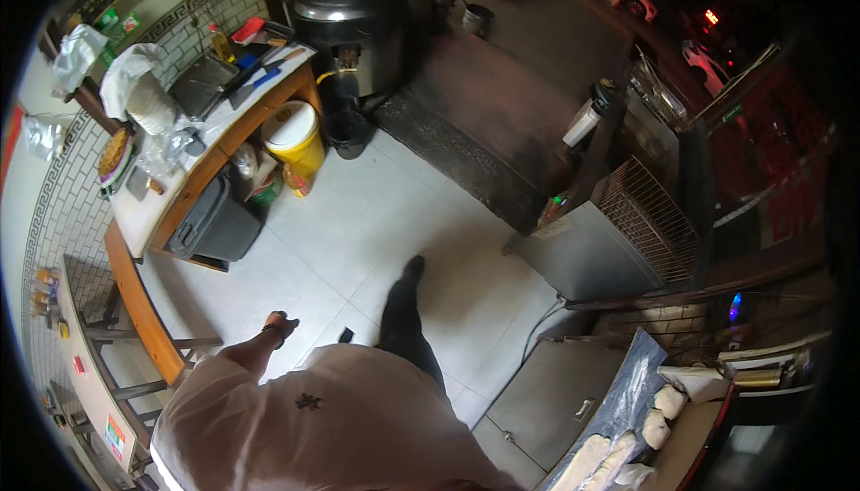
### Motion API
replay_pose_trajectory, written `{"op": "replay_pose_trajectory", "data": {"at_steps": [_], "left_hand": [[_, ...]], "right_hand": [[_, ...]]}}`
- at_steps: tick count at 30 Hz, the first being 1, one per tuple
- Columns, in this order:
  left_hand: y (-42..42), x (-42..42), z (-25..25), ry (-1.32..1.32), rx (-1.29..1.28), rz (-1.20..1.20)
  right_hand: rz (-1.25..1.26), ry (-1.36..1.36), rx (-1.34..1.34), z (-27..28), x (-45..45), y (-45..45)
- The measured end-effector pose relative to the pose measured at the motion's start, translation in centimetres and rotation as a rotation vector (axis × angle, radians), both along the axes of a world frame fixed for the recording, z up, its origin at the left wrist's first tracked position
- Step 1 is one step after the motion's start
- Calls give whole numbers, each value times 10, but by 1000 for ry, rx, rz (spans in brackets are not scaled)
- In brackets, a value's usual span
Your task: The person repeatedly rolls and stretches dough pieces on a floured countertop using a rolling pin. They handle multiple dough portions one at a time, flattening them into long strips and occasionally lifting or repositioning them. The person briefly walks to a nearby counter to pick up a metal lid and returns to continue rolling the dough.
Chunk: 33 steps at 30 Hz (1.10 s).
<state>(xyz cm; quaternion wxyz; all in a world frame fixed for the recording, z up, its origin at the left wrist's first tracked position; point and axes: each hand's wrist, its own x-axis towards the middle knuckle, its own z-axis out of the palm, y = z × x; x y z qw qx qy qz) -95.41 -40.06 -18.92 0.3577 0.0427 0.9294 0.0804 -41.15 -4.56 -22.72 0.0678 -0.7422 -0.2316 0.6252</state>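
My left hand point(281, 321), with a dark bracelet at the wrist, hangs over the tiled floor beside my body. Its fingers look curled, and nothing shows in them. My right hand is out of view. One leg in dark trousers point(403, 309) reaches forward on the floor. At the lower right, long strips of dough point(583, 464) and rounded dough pieces point(655, 429) lie on or beside a floured dark board point(628, 390). On the counter at the upper left are a cleaver point(242, 96), a stack of bowls point(149, 109) and an oil bottle point(220, 44).
Under the counter point(222, 148) stand a grey bin point(225, 222) and a yellow bucket point(295, 138). A large dark drum cooker point(353, 14) is beyond it. A metal cabinet point(591, 249) with a wire rack point(648, 215) is at right. A wooden bench point(138, 296) stands at left.
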Motion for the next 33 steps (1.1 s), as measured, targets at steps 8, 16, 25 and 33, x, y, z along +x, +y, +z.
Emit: {"op": "replay_pose_trajectory", "data": {"at_steps": [8, 16, 25, 33], "left_hand": [[67, -121, 22, 89, 51, 127], [129, -194, 117, 579, 558, 336], [10, -132, -10, -44, -54, 64], [-25, -124, 94, -102, -168, 662]], "right_hand": [[590, 15, 835, 56, -343, 458], [122, 765, 1236, 458, -609, 632], [1075, 254, 493, -4, -597, 473], [586, 128, -38, -35, -510, 319]]}}
